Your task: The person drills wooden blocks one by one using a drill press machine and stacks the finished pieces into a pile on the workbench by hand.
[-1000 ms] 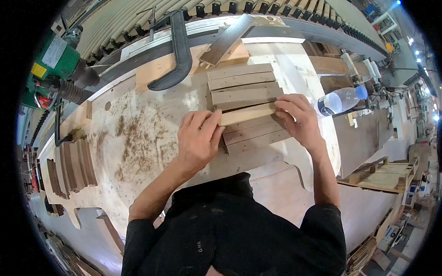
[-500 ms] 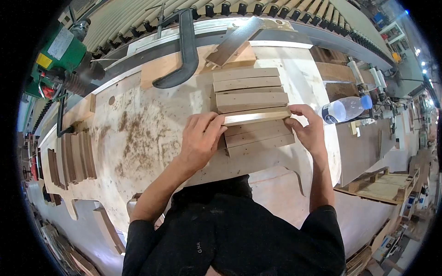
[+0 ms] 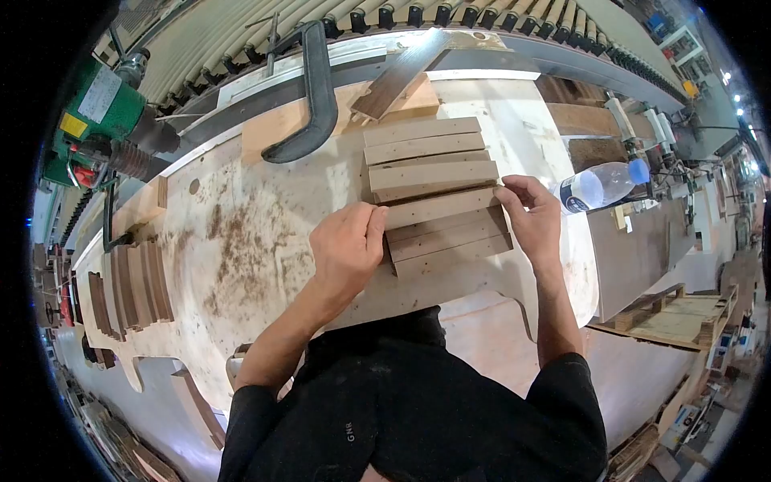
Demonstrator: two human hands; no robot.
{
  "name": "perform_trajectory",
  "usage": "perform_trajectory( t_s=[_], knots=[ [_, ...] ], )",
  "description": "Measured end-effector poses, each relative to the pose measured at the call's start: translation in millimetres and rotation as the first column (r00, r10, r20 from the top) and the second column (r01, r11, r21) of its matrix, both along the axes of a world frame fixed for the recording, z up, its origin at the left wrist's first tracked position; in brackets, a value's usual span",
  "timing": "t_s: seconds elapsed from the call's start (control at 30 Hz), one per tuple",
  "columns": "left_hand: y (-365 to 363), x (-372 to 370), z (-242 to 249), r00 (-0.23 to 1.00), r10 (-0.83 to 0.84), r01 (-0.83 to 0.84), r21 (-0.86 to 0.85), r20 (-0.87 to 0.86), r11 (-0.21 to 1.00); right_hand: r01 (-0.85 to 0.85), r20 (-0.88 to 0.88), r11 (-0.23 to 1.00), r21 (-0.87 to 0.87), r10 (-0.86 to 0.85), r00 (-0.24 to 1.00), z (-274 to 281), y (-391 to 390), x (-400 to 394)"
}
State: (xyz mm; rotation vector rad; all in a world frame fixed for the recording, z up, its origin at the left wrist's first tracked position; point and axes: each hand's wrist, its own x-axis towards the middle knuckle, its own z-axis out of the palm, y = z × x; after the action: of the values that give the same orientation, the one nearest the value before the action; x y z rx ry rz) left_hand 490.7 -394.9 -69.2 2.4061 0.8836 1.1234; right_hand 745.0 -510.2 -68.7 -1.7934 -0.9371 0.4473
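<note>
Several flat wooden strips lie side by side in a stack on the pale workbench (image 3: 265, 193). One wooden strip (image 3: 442, 208) rests across the stack, with its ends between my two hands. My left hand (image 3: 349, 245) is closed on its left end, thumb and bent fingers pressed together. At the right end, my right hand (image 3: 530, 217) pinches the same strip between thumb and fingers. The strip's broad face, marked with small dark holes, is turned up. Nearer my body, more strips (image 3: 454, 245) lie against it.
A black C-clamp (image 3: 320, 100) and a loose board (image 3: 400, 74) lie behind the stack. A plastic bottle (image 3: 598, 187) is at right. Further wooden strips (image 3: 136, 285) stand at left, near a green machine (image 3: 100, 96). Rollers (image 3: 482, 14) run along the back.
The strip between my hands has turned from its bright narrow edge to its broad face and now lies flatter. My left fingers have curled in more.
</note>
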Motion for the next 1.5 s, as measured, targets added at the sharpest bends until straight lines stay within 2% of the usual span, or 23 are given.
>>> perform_trajectory(
  t_s=[0.13, 0.23, 0.33, 0.43, 0.53, 0.63, 0.67, 0.73, 0.83, 0.87, 0.97, 1.1, 1.2, 1.27, 1.3, 1.33, 1.43, 1.47, 1.5],
  knots=[
    [3, -2, -3, 0.995, 0.027, -0.025, 0.02, -0.096, 0.999, 0.036, 0.032, 0.998, -0.059, -0.034, 0.999, 1, 3, -2],
    [8, -4, 6, 0.998, 0.046, -0.043, 0.056, -0.039, 0.998, -0.067, 0.169, 0.997, 0.046, 0.058, 0.984, 5, 6, 6],
    [16, 3, 20, 1.0, -0.021, 0.021, 0.005, -0.016, 1.0, -0.189, 0.321, 0.982, 0.03, 0.169, 0.932, 23, 15, 12],
    [21, 3, 20, 0.991, -0.05, 0.046, -0.035, -0.124, 0.998, -0.278, 0.314, 0.96, -0.044, 0.277, 0.908, 23, 19, 21],
    [30, 3, 13, 0.984, -0.072, 0.063, -0.061, -0.162, 0.996, -0.291, 0.27, 0.955, -0.065, 0.297, 0.916, 18, 23, 25],
    [25, 2, 25, 0.989, -0.074, 0.065, -0.069, -0.131, 0.995, -0.278, 0.325, 0.96, -0.041, 0.276, 0.905, 19, 22, 23],
    [21, 0, 32, 0.989, -0.093, 0.091, -0.022, -0.113, 0.996, -0.289, 0.324, 0.957, -0.032, 0.283, 0.903, 25, 17, 22],
    [2, -10, 42, 0.988, -0.13, 0.135, 0.058, -0.083, 0.989, -0.314, 0.312, 0.949, -0.024, 0.305, 0.9, 38, -2, 15],
    [-18, -20, 28, 0.98, -0.186, 0.189, 0.035, -0.068, 0.981, -0.344, 0.189, 0.939, -0.029, 0.343, 0.92, 29, -25, 12],
    [-22, -21, 25, 0.976, -0.194, 0.193, -0.016, -0.102, 0.981, -0.341, 0.197, 0.939, -0.038, 0.342, 0.919, 23, -27, 10],
    [-25, -18, 10, 0.983, -0.143, 0.148, 0.034, -0.112, 0.988, -0.274, 0.221, 0.961, -0.032, 0.274, 0.936, 12, -27, 4],
    [-24, -16, -3, 0.994, -0.096, 0.091, -0.081, -0.05, 0.992, -0.164, 0.149, 0.986, -0.023, 0.166, 0.975, 6, -27, -2],
    [-26, -16, -5, 0.997, -0.059, 0.05, -0.162, -0.053, 0.986, -0.158, 0.113, 0.983, -0.091, 0.168, 0.979, 4, -29, 2],
    [-27, -18, -6, 0.998, -0.057, 0.048, -0.246, -0.031, 0.968, -0.181, 0.104, 0.983, -0.038, 0.184, 0.977, 1, -28, 2],
    [-25, -18, -6, 0.995, -0.098, 0.103, -0.307, 0.031, 0.946, -0.198, 0.1, 0.98, -0.01, 0.198, 0.975, -1, -26, 4],
    [-24, -17, -6, 0.987, -0.13, 0.156, -0.362, 0.095, 0.919, -0.273, -0.025, 0.962, -0.019, 0.272, 0.962, -4, -26, 11],
    [-14, -6, -5, 0.953, -0.167, 0.273, -0.48, 0.253, 0.834, -0.332, -0.141, 0.929, 0.163, 0.355, 0.924, -13, -8, 21],
    [-9, -1, -11, 0.933, -0.164, 0.313, -0.495, 0.32, 0.81, -0.35, -0.117, 0.933, 0.083, 0.358, 0.926, -5, 0, 17],
    [-2, 5, -17, 0.907, -0.164, 0.357, -0.5, 0.389, 0.789, -0.359, -0.137, 0.928, 0.103, 0.371, 0.919, -9, 8, 19]
  ],
)
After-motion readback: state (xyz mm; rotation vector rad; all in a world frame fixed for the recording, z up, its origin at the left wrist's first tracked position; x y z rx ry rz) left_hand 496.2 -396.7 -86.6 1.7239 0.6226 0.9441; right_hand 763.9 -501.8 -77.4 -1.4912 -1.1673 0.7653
